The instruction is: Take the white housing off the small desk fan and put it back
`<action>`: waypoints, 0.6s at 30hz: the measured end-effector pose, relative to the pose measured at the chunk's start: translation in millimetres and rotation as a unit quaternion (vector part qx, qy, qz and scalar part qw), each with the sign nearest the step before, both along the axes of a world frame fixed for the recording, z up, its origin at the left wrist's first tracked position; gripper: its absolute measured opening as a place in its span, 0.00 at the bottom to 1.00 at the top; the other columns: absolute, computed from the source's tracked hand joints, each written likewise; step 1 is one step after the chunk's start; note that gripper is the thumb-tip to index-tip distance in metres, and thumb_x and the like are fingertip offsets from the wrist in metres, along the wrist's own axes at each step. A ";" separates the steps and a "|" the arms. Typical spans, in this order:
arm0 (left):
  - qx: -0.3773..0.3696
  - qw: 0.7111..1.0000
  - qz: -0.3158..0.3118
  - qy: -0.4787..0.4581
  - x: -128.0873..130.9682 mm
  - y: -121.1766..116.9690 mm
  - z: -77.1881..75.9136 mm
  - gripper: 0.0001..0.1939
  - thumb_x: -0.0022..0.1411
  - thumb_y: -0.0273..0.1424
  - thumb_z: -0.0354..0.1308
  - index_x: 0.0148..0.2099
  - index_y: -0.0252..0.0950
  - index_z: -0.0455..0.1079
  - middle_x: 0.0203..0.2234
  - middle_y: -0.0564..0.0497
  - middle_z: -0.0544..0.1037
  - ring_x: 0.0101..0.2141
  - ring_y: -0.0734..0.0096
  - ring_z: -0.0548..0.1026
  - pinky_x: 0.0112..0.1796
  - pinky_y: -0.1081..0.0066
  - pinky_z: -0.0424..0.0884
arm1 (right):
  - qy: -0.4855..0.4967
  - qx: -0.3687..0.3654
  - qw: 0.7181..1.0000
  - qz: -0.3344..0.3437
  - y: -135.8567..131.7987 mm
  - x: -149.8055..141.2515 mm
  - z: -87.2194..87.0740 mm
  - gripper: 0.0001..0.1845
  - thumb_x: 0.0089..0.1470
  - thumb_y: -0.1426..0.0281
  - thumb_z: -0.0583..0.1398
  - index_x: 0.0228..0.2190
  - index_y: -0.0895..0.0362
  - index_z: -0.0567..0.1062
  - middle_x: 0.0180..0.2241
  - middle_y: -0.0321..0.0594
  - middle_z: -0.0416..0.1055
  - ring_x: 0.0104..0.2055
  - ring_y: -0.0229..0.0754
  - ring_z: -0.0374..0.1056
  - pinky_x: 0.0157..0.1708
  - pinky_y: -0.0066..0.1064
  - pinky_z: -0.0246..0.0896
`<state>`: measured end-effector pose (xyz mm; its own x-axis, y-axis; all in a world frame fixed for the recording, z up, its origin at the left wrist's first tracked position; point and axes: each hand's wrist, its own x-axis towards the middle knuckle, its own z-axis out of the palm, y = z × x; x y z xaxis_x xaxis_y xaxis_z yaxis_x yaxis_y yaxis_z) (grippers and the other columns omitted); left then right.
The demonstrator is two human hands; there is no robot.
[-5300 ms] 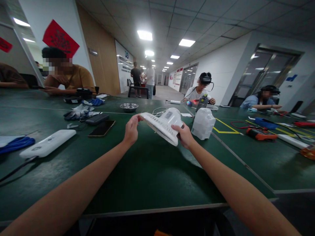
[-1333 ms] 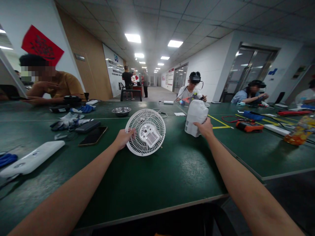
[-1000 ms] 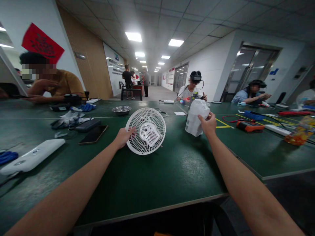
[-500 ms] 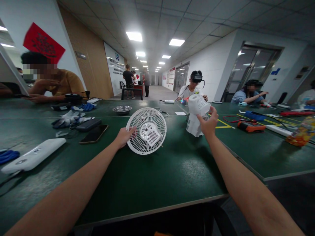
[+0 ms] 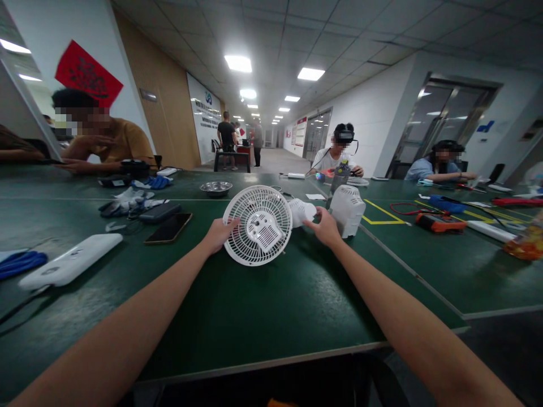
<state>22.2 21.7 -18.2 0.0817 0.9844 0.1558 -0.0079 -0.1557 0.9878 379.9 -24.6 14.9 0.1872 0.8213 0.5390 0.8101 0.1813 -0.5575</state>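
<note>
My left hand (image 5: 221,233) is closed on the left rim of a white fan grille (image 5: 237,249), with a slotted motor mount at its middle. It is held tilted up over the green table. At the grille's right side, my right hand (image 5: 326,227) grips a white rounded plastic housing (image 5: 302,211). The grille hides part of that housing, so I cannot tell whether the two touch. Just right of my right hand, a white box-shaped fan base (image 5: 348,211) with vent slots stands upright on the table.
A steel bowl (image 5: 215,188) and a bottle (image 5: 339,180) lie beyond the fan. Leftward are a phone (image 5: 168,228), a dark case (image 5: 159,213), gloves (image 5: 126,202) and a white power strip (image 5: 72,261). An orange multimeter (image 5: 441,223) sits right. People sit across the table (image 5: 254,322).
My right hand has moved left with the white housing, away from above the fan base to the grille's right side. The base stays standing. My left hand still holds the grille.
</note>
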 end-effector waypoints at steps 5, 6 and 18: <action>-0.009 1.000 0.011 0.007 1.4 -3.9 4.5 0.17 0.53 0.41 0.66 0.36 0.31 0.76 0.28 0.44 0.80 0.28 0.63 0.79 0.32 0.63 0.76 | 0.011 -0.090 0.995 -0.037 2.9 5.7 -8.0 0.33 0.42 0.53 0.65 0.45 0.59 0.68 0.41 0.46 0.74 0.42 0.48 0.72 0.43 0.36 0.64; -0.013 1.000 0.011 0.006 1.6 -4.1 5.0 0.16 0.53 0.41 0.65 0.36 0.31 0.76 0.28 0.44 0.80 0.28 0.63 0.79 0.33 0.63 0.76 | -0.003 -0.110 0.993 -0.050 3.1 5.9 -9.4 0.34 0.41 0.51 0.65 0.45 0.59 0.68 0.40 0.47 0.74 0.42 0.49 0.72 0.43 0.38 0.64; 0.005 1.000 -0.004 0.023 -2.2 1.6 0.7 0.17 0.55 0.42 0.64 0.38 0.31 0.76 0.30 0.44 0.80 0.29 0.62 0.78 0.33 0.63 0.76 | -0.125 -0.074 0.985 -0.089 6.2 -5.2 -15.7 0.41 0.45 0.44 0.61 0.52 0.57 0.63 0.51 0.56 0.66 0.55 0.60 0.62 0.51 0.50 0.57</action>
